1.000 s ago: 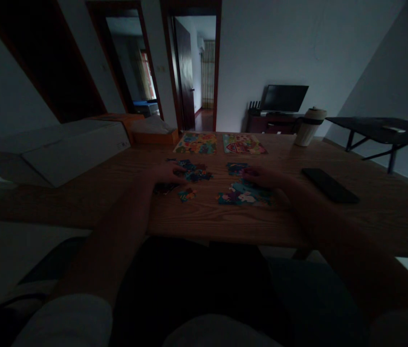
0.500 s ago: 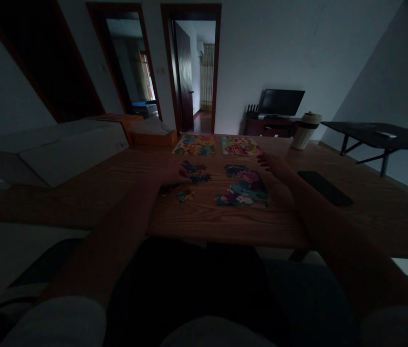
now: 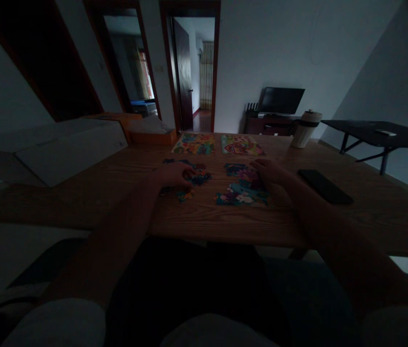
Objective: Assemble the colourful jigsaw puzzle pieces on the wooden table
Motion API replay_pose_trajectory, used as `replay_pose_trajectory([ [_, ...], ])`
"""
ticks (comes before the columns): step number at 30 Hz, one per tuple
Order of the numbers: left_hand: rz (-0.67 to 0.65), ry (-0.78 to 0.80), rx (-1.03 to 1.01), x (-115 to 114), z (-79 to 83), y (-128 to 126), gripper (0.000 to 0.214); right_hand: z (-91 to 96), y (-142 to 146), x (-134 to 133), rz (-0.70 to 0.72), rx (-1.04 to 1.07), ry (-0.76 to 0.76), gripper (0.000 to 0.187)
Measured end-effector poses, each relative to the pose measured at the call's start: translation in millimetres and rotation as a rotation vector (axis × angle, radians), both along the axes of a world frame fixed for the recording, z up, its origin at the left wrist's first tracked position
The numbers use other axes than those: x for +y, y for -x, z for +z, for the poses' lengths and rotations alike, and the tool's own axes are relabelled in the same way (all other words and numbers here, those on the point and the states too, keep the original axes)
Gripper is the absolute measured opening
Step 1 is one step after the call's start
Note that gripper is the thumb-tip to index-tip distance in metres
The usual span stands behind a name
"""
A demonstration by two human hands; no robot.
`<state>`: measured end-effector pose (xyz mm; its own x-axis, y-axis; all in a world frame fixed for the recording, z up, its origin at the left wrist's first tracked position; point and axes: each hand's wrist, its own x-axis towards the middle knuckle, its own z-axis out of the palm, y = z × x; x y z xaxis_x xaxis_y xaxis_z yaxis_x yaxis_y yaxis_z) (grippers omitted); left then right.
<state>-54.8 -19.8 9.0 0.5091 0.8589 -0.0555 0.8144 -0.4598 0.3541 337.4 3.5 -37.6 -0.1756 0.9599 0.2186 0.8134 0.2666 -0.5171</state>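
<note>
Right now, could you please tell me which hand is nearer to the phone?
Right. The right hand rests on the puzzle, just left of the phone; the left hand is farther left, over the loose pieces beyond the puzzle.

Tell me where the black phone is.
In the head view, the black phone lies flat on the wooden table, right of the right hand, nearer than the cup.

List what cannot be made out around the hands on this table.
Head view, all dim:
- left hand: curled fingers hide whether it grips a loose piece.
- right hand: covers the far corner of the joined puzzle; grip unclear.
- Piece pictures: too small and dark.
</note>
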Motion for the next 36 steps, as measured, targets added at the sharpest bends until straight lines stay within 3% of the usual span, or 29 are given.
replay_pose_trajectory([
  [4,0.021,0.043,-0.057,-1.8,0.0,0.8,0.069,0.3,3.5,-1.5,0.021,-0.009,-0.006,0.042],
  [10,0.038,0.011,-0.081,2.5,-5.3,3.2,0.067,2.0,5.9,-4.4,0.015,-0.017,-0.003,0.039],
  [14,0.073,-0.102,-0.114,6.0,-6.9,8.0,0.07,4.6,7.2,-6.7,0.03,-0.002,-0.008,0.036],
  [19,0.203,-0.336,-0.203,-2.2,6.8,12.8,0.064,12.0,23.4,-14.9,0.088,0.061,-0.103,0.031],
  [22,0.172,-0.486,-0.304,-13.3,13.0,-5.0,0.052,18.9,48.2,-28.5,0.17,0.194,-0.069,0.03],
  [26,-0.036,-0.607,-0.31,-25.7,10.2,-55.3,0.034,23.7,82.1,-48.8,0.324,0.453,0.158,0.031],
  [28,-0.131,-0.661,-0.261,-27.4,7.0,-80.8,0.028,22.6,89.8,-52.8,0.362,0.586,0.201,0.032],
  [32,-0.261,-0.765,-0.266,-19.4,4.2,-109.8,0.016,18.6,77.8,-42.7,0.383,0.745,0.166,0.03],
  [36,-0.234,-0.759,-0.314,-2.3,-1.9,-102.3,0.012,17.2,41.1,-19.7,0.15,0.694,0.082,0.031],
])
